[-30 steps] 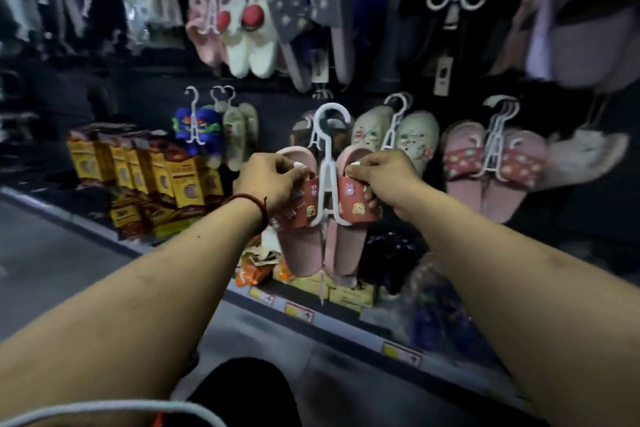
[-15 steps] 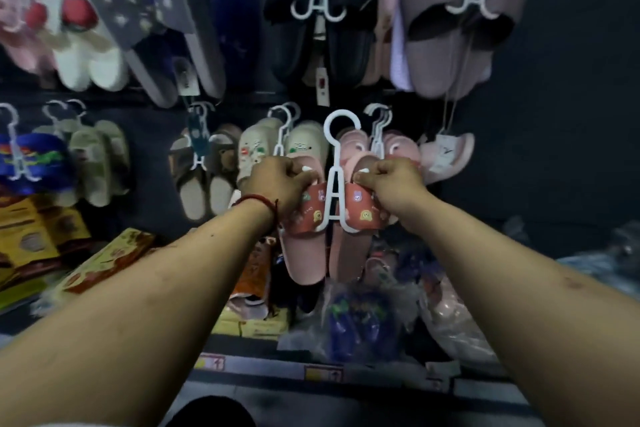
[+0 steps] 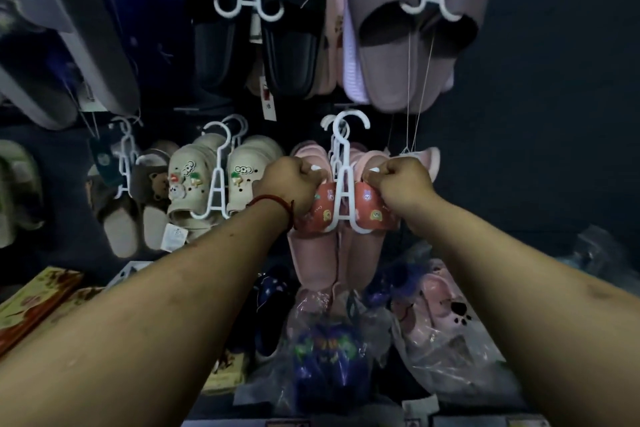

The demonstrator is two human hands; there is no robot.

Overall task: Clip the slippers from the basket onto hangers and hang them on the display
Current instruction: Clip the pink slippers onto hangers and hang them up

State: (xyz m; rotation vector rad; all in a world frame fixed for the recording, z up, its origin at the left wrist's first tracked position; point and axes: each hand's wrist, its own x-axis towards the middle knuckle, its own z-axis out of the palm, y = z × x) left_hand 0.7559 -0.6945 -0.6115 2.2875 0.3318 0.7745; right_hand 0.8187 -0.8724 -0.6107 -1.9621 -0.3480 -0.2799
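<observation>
Both hands, left [image 3: 294, 185] and right [image 3: 403, 185], pinch pink plastic slippers [image 3: 323, 246] on a white plastic hanger [image 3: 344, 184] (hanging step); next, hook it over the display peg.

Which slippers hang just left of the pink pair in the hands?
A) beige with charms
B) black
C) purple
A: the beige slippers hang beside the left hand, which grips the pink pair together with the right hand.
</observation>
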